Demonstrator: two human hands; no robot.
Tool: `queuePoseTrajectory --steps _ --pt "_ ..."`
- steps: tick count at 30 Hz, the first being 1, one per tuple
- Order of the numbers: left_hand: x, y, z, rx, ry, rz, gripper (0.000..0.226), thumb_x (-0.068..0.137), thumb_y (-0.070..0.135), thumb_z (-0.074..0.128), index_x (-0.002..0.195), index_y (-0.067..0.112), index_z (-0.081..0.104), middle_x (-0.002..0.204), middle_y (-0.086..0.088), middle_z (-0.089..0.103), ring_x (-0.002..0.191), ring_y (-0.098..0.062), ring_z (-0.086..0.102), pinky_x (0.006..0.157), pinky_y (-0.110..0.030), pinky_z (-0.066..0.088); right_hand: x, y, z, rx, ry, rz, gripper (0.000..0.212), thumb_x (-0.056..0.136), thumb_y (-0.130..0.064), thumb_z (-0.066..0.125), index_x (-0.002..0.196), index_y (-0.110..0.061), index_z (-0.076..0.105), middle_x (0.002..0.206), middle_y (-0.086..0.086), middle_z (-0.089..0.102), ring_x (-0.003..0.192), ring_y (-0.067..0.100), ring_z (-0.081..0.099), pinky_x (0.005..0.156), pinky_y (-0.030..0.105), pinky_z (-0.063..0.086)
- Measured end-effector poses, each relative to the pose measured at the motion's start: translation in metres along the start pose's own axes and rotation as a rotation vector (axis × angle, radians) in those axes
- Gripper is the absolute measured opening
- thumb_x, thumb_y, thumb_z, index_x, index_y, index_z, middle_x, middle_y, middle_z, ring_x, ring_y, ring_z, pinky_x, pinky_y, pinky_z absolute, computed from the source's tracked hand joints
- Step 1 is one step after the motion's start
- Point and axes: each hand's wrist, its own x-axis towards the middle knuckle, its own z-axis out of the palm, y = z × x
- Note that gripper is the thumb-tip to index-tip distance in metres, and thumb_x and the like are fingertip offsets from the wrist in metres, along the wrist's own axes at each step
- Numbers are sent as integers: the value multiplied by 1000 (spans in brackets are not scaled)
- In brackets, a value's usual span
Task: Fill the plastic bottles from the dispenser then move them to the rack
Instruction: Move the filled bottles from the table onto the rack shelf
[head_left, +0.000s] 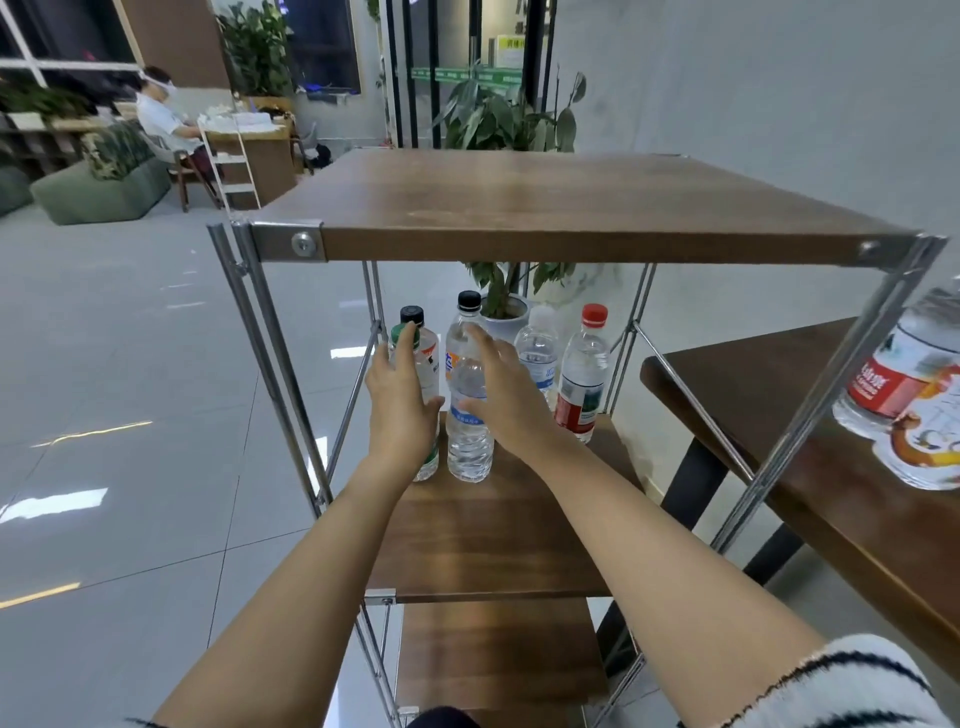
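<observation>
1. The left hand (402, 400) covers most of the green-cap bottle (398, 334) on the rack's (519, 208) middle shelf; whether the palm touches it is hidden.
2. The right hand (498, 384) hides the white-cap bottle's (537, 351) lower part on that shelf.
3. Right of the rack, a counter (753, 395) bottle (904, 395) is cut off by the edge.
4. Labels on the rack's bottles are too blurred to read.

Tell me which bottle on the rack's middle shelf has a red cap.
The rightmost bottle in the row, which also has a red label; no other cap there is red.
</observation>
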Motion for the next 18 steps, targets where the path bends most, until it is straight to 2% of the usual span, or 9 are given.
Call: queuePoseTrajectory --steps 3,7,9,12,16,18 --pt "-19 13 -12 28 5 86 77 79 -3 74 143 21 39 151 -11 32 139 -31 28 107 -44 37 -20 -6 -19 -46 -7 -18 82 87 -7 71 150 -31 25 150 7 37 131 29 47 97 46 50" --pt "-49 30 -27 162 -70 160 50 87 13 71 133 19 54 146 -5 41 136 -23 31 94 -42 48 -62 -16 -64 -214 -100 -17 56 97 -21 59 147 -31 36 147 -1 45 131 22 45 94 36 43" --pt "-65 44 -34 154 -118 214 38 91 20 68 128 19 60 140 -2 50 131 -23 40 89 -40 48 -89 -21 -88 -287 -114 -13 46 100 -26 54 145 -29 43 144 -3 49 129 19 47 90 33 41" --pt "-84 71 -40 109 -176 312 27 92 23 67 119 20 66 125 0 62 115 -22 54 80 -31 44 -131 -26 -123 -343 -60 32 40 97 -27 57 137 -29 54 139 -5 56 126 19 51 93 38 48" --pt "-107 122 -33 10 -260 396 21 92 26 67 113 27 69 114 4 68 99 -19 62 79 -37 51 -187 -24 -174 -424 24 94 37 99 -33 55 136 -32 55 136 -12 57 124 10 51 94 31 44" --pt "-118 151 -26 -24 -281 461 19 92 30 66 111 29 69 110 7 69 96 -16 61 75 -35 51 -213 -17 -203 -456 63 148 36 100 -33 54 136 -33 53 136 -13 56 123 10 50 94 30 44"
